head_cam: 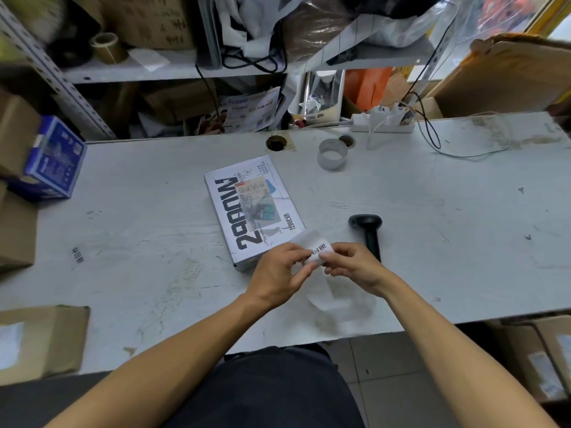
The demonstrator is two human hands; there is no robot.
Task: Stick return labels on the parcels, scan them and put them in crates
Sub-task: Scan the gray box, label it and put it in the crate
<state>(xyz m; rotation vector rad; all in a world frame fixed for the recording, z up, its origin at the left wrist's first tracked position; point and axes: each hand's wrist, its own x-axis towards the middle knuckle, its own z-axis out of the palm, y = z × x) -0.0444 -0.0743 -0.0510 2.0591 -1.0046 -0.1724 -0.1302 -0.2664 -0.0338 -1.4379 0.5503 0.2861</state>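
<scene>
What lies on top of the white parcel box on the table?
A shipping label is stuck on the white parcel box. Both hands hold a return label over its near corner, hiding that corner.

Non-task stuff: clear tape roll (332,155) upright on table (139,242), near back edge, w/ a smaller roll (346,140) just behind it. Cable hole (276,143) to their left. White power strip (383,123) at back edge, black cable (428,125) looping past it. Blue box (54,159) at far left (print too blurred to read). Brown tape roll (108,47) on shelf (173,67) above.
</scene>
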